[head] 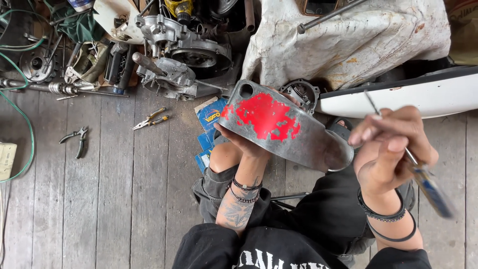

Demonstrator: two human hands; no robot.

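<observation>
Head view: floor of weathered grey wooden planks [114, 199], cluttered along the far edge. Left hand [244, 142] grips from beneath a grey cast-metal cover with flaking red paint [279, 127], held over the knees. Right hand [391, 149] closed around a blue-handled screwdriver [423, 179], blurred. Grey engine casing [179, 55], two pliers [74, 139] and a stained white cloth [348, 40] lie nearby.

Metal cover [284, 129] held at centre by left hand [244, 144]; right hand [391, 149] with screwdriver [423, 179] at three o'clock; engine parts [179, 55] at eleven; pliers [75, 139] on floorboards [99, 199] at nine.
</observation>
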